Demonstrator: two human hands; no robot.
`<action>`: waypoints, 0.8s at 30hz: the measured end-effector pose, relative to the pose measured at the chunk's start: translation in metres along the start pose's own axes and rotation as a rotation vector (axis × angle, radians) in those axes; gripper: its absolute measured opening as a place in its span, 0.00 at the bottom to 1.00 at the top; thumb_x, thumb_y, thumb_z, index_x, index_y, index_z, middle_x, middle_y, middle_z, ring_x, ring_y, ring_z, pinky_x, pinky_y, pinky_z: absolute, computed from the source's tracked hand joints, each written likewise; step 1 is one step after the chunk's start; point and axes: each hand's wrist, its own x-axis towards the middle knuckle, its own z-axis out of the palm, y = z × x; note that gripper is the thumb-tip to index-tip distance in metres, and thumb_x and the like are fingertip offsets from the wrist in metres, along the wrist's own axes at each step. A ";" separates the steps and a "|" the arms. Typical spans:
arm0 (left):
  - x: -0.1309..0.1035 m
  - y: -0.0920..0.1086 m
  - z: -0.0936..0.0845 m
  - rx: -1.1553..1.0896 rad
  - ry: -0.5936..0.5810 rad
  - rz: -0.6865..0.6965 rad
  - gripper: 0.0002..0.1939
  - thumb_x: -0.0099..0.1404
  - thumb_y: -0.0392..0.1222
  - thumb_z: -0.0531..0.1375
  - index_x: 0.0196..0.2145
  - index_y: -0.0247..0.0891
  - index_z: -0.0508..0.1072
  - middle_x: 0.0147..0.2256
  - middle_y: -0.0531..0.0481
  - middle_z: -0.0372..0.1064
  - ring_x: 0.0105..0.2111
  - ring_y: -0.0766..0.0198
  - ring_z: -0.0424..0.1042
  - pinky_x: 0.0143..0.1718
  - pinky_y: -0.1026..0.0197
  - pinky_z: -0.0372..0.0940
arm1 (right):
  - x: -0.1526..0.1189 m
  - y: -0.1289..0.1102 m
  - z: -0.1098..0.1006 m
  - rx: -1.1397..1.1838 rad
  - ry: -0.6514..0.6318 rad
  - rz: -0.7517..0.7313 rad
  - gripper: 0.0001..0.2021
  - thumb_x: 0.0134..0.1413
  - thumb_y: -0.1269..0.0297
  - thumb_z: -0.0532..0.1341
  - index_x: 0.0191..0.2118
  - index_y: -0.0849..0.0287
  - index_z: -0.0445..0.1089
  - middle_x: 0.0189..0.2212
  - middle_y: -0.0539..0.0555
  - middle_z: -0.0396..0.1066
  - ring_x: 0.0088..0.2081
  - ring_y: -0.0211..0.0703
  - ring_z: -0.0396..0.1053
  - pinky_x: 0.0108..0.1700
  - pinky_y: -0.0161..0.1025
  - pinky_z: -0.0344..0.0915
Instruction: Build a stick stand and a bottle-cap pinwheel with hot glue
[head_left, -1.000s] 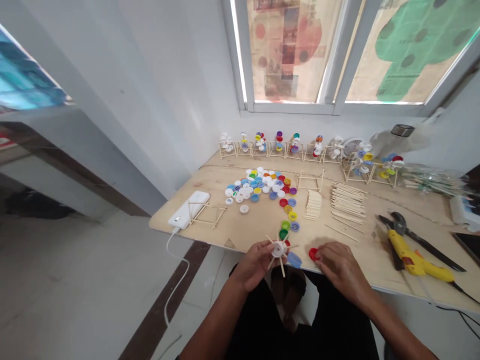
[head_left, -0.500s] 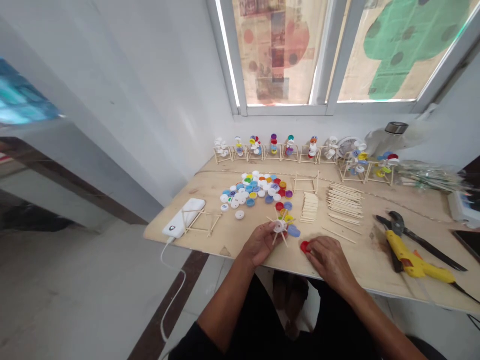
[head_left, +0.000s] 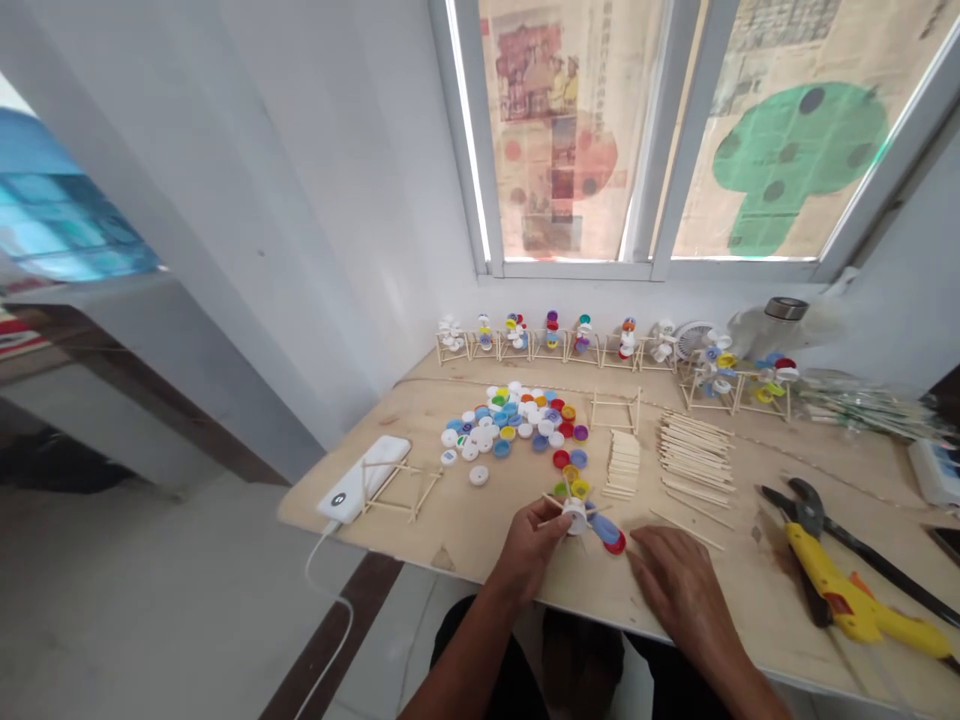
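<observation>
My left hand (head_left: 531, 545) is closed on a small wheel (head_left: 575, 517), a white bottle cap hub with thin wooden sticks fanning out around it. Blue bottle caps (head_left: 603, 526) lie just right of the wheel, partly over a red cap (head_left: 615, 543). Beside that red cap my right hand (head_left: 679, 575) rests over the tabletop, fingers stretched out and holding nothing visible. Yellow caps (head_left: 579, 489) sit right behind the wheel, partly hidden by it. Further back spreads a pile of mixed bottle caps (head_left: 517, 420).
Cut sticks (head_left: 621, 465) and longer sticks (head_left: 696, 460) lie in stacks. Stick frames (head_left: 401, 490) stand left and back. Finished cap wheels (head_left: 583, 335) line the wall. A yellow glue gun (head_left: 832, 585) and black-handled cutters (head_left: 870, 530) lie right; a white power bank (head_left: 364, 480) lies left.
My right hand has let go of the red cap, which now lies against the blue caps. My left hand has brought the wheel slightly rightward, turning it. The camera view has tilted up.
</observation>
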 end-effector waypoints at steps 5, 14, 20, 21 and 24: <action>-0.003 -0.002 -0.002 -0.056 0.057 0.049 0.15 0.44 0.41 0.70 0.30 0.32 0.75 0.30 0.46 0.73 0.30 0.65 0.71 0.36 0.63 0.62 | -0.008 -0.007 0.001 0.016 0.005 0.021 0.15 0.56 0.60 0.55 0.49 0.51 0.67 0.42 0.55 0.73 0.43 0.48 0.70 0.44 0.45 0.64; -0.008 -0.004 -0.009 -0.179 0.014 0.105 0.18 0.42 0.41 0.71 0.32 0.32 0.75 0.31 0.45 0.73 0.33 0.61 0.72 0.40 0.59 0.64 | 0.009 -0.022 0.019 -0.051 0.056 0.062 0.22 0.52 0.56 0.58 0.53 0.54 0.62 0.41 0.57 0.72 0.42 0.50 0.69 0.40 0.45 0.64; -0.009 -0.005 -0.012 -0.200 -0.013 0.118 0.20 0.42 0.41 0.71 0.34 0.32 0.75 0.33 0.44 0.73 0.36 0.56 0.73 0.43 0.54 0.65 | 0.009 -0.019 0.027 -0.070 0.060 0.053 0.14 0.53 0.61 0.57 0.47 0.51 0.66 0.38 0.56 0.72 0.37 0.48 0.69 0.36 0.43 0.63; -0.009 -0.005 -0.012 -0.203 -0.019 0.118 0.20 0.42 0.40 0.71 0.34 0.32 0.75 0.33 0.43 0.73 0.36 0.56 0.73 0.43 0.54 0.65 | 0.008 -0.018 0.027 -0.066 0.062 0.054 0.14 0.53 0.62 0.56 0.46 0.51 0.66 0.37 0.55 0.72 0.37 0.48 0.68 0.36 0.43 0.63; -0.009 -0.006 -0.014 -0.220 -0.022 0.121 0.19 0.43 0.39 0.70 0.34 0.33 0.75 0.32 0.45 0.73 0.35 0.58 0.73 0.43 0.55 0.65 | 0.007 -0.015 0.028 -0.046 0.059 0.063 0.13 0.53 0.62 0.56 0.45 0.51 0.67 0.37 0.55 0.72 0.37 0.47 0.68 0.37 0.43 0.62</action>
